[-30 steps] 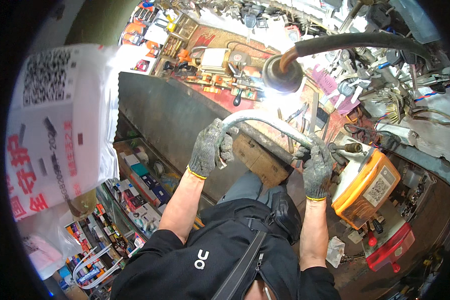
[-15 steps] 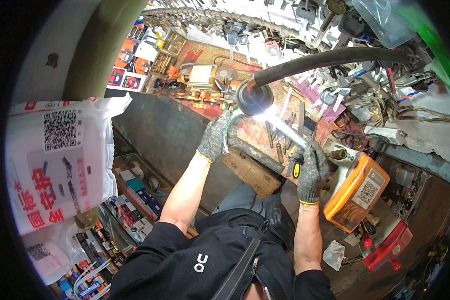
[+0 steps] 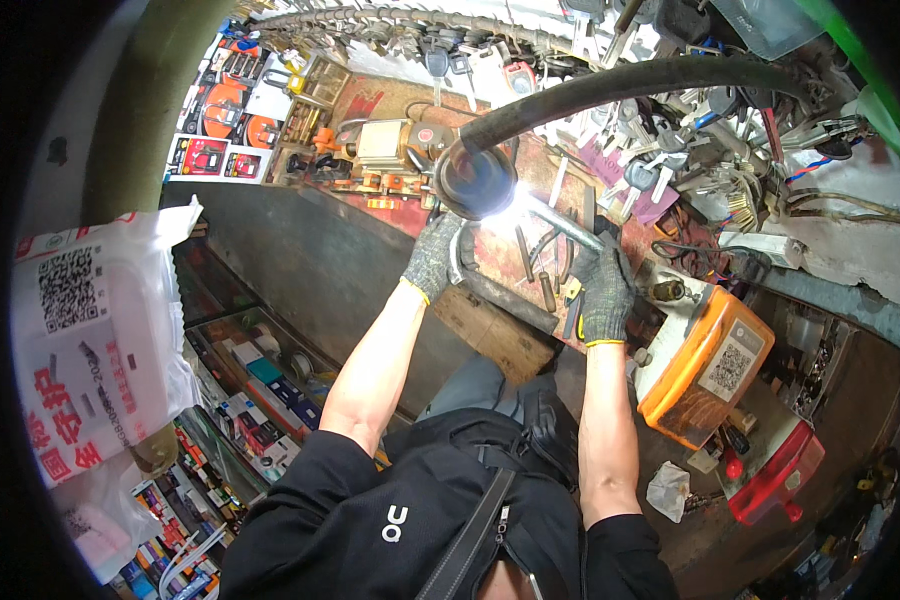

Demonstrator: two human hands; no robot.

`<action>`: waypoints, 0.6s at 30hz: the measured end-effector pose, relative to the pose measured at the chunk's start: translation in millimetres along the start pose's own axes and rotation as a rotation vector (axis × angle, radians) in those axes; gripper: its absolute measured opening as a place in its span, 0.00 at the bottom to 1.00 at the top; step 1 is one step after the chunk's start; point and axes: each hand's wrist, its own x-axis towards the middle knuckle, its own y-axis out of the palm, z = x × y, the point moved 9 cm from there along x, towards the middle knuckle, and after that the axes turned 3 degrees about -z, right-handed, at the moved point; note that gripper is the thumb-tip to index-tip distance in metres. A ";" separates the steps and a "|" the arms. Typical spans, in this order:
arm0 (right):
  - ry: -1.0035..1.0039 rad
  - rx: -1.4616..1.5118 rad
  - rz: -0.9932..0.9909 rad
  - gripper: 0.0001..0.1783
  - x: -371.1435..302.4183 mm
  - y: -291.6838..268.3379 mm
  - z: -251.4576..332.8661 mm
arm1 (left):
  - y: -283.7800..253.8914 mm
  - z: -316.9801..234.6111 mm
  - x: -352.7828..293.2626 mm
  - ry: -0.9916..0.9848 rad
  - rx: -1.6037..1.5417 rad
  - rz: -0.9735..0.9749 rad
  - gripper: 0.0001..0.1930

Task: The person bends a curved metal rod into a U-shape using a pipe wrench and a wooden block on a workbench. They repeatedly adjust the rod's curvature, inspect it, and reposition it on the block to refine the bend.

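Observation:
My left hand, in a dark grey knit glove with a yellow cuff, is closed around a pale curved metal piece beside the lamp. A straight metal bar slants down to my right hand, gloved alike, whose fingers wrap its end. Lamp and glare cover the stretch between, so I cannot tell whether piece and bar are joined. Directly over them hangs the round dark lamp head, lit. A tool with a yellow and black handle lies against my right glove. Below my hands is a worn wooden block.
A thick gooseneck arches across the bench. Behind stand a key-cutting machine and many hanging keys. To the right are an orange-cased machine and a red one. A white plastic bag hangs at left.
The view has shifted a little. My right hand has moved farther from my body with the bar's end. My left hand still grips the curved piece, slightly farther right along the bench.

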 end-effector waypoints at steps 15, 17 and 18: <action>0.033 0.113 0.012 0.25 18.2 -20.3 -24.0 | 13.7 -0.2 0.8 -0.134 -0.232 0.029 0.18; 0.042 0.083 0.007 0.26 19.1 -19.9 -24.2 | 12.6 -1.3 0.1 -0.117 -0.206 0.056 0.18; 0.027 0.064 0.013 0.27 19.7 -19.2 -22.7 | 11.0 0.6 -0.1 -0.133 -0.178 0.048 0.19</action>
